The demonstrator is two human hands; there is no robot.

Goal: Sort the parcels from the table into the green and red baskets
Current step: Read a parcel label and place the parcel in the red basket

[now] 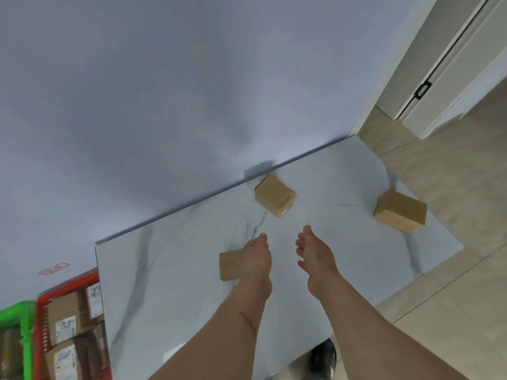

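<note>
Three brown cardboard parcels lie on the white marble table (175, 270). One parcel (275, 194) sits near the table's far edge by the wall. Another parcel (400, 210) stands at the right end. A small flat parcel (230, 266) lies partly hidden behind my left hand (256, 263). My right hand (315, 256) hovers beside it, fingers apart, holding nothing. Both hands stretch out over the table, short of the far parcel. The red basket (41, 319), at the table's left end, holds several labelled parcels. The green basket (26, 338) stands left of it at the frame's edge.
A pale blue wall runs along the table's far edge. Beige tiled floor lies to the right, with a white door (450, 72) beyond. A dark shoe (323, 357) shows below the table's near edge.
</note>
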